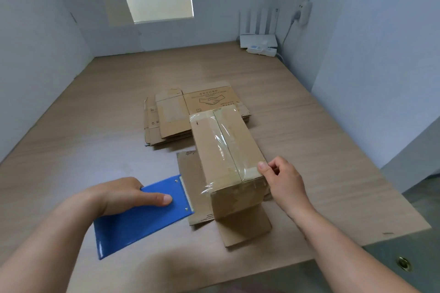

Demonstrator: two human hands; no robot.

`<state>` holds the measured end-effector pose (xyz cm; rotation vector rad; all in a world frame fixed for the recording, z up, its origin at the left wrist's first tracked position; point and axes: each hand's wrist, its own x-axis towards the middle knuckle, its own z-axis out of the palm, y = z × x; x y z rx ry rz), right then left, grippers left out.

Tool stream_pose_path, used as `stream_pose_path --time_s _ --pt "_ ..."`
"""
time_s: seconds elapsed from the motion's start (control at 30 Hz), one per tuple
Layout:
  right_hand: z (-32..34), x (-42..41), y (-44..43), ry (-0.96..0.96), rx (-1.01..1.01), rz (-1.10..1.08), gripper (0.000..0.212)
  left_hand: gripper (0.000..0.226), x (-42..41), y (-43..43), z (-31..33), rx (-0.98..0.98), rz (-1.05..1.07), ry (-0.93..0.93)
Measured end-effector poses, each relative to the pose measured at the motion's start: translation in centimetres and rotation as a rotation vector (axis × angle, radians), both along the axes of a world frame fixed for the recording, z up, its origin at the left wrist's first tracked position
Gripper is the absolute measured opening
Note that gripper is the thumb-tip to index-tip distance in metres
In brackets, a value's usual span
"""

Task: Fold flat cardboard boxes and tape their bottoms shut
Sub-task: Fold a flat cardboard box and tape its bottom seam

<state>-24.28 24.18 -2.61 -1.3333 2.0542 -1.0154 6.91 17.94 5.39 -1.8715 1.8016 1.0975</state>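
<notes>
One box (228,150) stands bottom-up in the middle of the table (321,140), its loose flaps splayed flat beneath it. The two bottom flaps meet along the centre, and a strip of clear tape (222,138) runs the whole seam and wraps over both ends. That seal looks all but done.

The left hand (126,195) holds the blue dispenser (142,216) just beside the box's near left corner, forefinger laid flat along the top plate. The tape's crinkled end hangs off that near corner. Whether it is already cut free from the dispenser, I cannot tell.

The right hand (283,181) grips the near right corner of the box, thumb on the top edge and fingers curled against the side, steadying it.

Behind the box waits a stack (171,119) of flat boxes, not yet folded, and how many is hard to say.

So my read is one box down bar smoothing the tape end, with the pile as the bulk of the work left: open each, fold the bottom, tape it.
</notes>
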Motion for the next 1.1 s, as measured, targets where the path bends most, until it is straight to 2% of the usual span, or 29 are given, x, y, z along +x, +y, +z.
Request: stream_pose_path --time_s 0.17,0.3,0.37,0.43,0.5,0.6,0.7,0.87,0.93,0.97,1.03,1.1 --pt "0.4 -0.4 0.1 -0.001 0.017 0.015 0.03 0.069 -2.7 0.4 -2.0 -0.127 0.015 -0.08" --pt "0.6 -0.2 0.0 0.014 0.028 0.016 0.031 0.064 -4.7 1.0 -3.4 -0.172 0.058 -0.134" --pt "0.8 -0.2 -0.3 0.012 0.029 0.015 0.031 0.06 -5.2 1.1 -3.7 -0.288 -0.003 -0.285" --pt "0.8 -0.3 -0.2 0.014 0.039 0.015 0.031 0.054 -4.8 1.9 -4.2 -0.437 -0.136 -0.524" --pt "0.7 -0.6 -0.1 0.015 0.049 0.016 0.031 0.048 -3.4 2.1 -5.2 -0.467 -0.117 -0.586" --pt "0.5 -0.6 -0.3 0.055 0.078 0.029 0.032 0.039 -1.0 2.8 -7.4 -0.455 0.057 -0.454" --pt "0.7 -0.5 -0.6 0.098 0.065 0.032 0.032 0.036 0.0 3.6 -10.0 -0.504 0.118 -0.39" --pt "0.7 -0.5 -0.3 0.125 0.05 0.053 0.034 0.05 0.5 5.4 -13.2 -0.449 0.201 -0.329" --pt "0.7 -0.4 -0.2 0.11 0.045 0.054 0.034 0.059 -0.3 5.7 -12.9 -0.56 0.217 -0.332" --pt "0.6 -0.3 -0.2 0.104 0.046 0.054 0.034 0.063 -1.2 5.9 -12.5 -0.653 0.256 -0.229" --pt "0.5 -0.2 -0.1 0.095 0.054 0.05 0.032 0.07 -4.2 6.6 -10.8 -0.748 0.34 0.177" --pt "0.6 0.0 -0.2 0.084 0.062 0.046 0.029 0.078 -8.3 7.1 -8.7 -0.696 0.339 0.515"
